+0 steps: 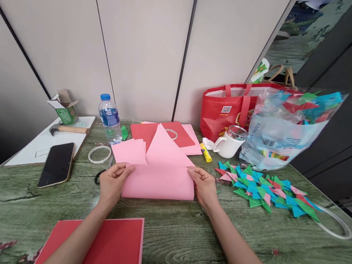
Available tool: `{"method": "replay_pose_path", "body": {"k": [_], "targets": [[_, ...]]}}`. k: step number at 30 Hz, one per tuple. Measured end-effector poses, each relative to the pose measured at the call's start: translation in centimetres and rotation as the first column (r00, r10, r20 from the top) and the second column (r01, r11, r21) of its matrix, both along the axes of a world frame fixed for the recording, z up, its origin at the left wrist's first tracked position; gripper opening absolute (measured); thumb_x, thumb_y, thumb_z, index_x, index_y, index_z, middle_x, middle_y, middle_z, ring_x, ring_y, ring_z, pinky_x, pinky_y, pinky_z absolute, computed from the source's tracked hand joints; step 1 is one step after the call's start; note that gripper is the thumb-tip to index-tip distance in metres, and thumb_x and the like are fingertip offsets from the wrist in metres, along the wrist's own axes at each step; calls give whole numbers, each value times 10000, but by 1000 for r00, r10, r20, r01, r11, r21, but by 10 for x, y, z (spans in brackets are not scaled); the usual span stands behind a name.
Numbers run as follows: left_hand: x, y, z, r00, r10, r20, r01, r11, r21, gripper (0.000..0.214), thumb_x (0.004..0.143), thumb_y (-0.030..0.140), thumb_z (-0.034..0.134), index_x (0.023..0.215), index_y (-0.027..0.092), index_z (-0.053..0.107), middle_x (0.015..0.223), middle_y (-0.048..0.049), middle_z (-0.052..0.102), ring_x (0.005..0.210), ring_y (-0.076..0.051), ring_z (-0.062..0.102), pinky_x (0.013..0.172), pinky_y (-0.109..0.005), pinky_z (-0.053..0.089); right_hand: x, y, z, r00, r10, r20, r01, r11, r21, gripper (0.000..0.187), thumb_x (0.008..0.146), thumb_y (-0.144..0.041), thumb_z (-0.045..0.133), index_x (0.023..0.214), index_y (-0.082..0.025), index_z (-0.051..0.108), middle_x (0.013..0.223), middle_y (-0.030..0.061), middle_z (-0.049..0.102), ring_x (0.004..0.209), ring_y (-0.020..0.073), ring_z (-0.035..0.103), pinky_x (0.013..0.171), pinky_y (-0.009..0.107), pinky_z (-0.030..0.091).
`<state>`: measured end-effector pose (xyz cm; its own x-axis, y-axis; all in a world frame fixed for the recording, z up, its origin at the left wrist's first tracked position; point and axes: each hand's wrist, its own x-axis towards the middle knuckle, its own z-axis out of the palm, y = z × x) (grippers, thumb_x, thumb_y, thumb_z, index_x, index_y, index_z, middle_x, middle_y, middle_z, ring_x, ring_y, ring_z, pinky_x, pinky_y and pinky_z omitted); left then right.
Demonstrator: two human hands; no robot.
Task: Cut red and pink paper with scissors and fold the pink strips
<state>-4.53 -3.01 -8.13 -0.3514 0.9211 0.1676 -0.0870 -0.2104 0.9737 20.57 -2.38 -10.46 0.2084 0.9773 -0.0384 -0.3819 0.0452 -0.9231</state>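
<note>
A pink sheet of paper (159, 182), folded over, lies on the green wood-patterned table (198, 239). My left hand (113, 181) pinches its left edge and my right hand (204, 185) pinches its upper right corner. Behind it lie more pink sheets (130, 150) and red sheets (149, 131), with one pink sheet standing up in a point (164, 146). A stack of red paper (113, 245) rests near the table's front edge under my left forearm.
Several folded paper triangles (267, 192) are heaped at the right, beside a plastic bag (284, 127), white mug (230, 143), red bag (227, 109) and yellow glue stick (205, 152). A phone (56, 164), tape ring (99, 154), water bottle (110, 118), hammer (68, 129) and scissors (101, 174) lie left.
</note>
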Motion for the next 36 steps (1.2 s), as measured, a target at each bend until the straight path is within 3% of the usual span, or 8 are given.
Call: {"method": "replay_pose_path", "body": {"k": [36], "targets": [[2, 3, 5, 999, 31, 26, -31, 999, -25, 270, 521, 319, 754, 685, 145, 629, 552, 8, 644, 454, -88, 513, 446, -186, 376, -1, -2, 4, 1000, -13, 11, 12, 1000, 21, 289, 505, -377, 788, 693, -183, 685, 570, -13, 641, 506, 113, 509, 491, 234, 382]]}}
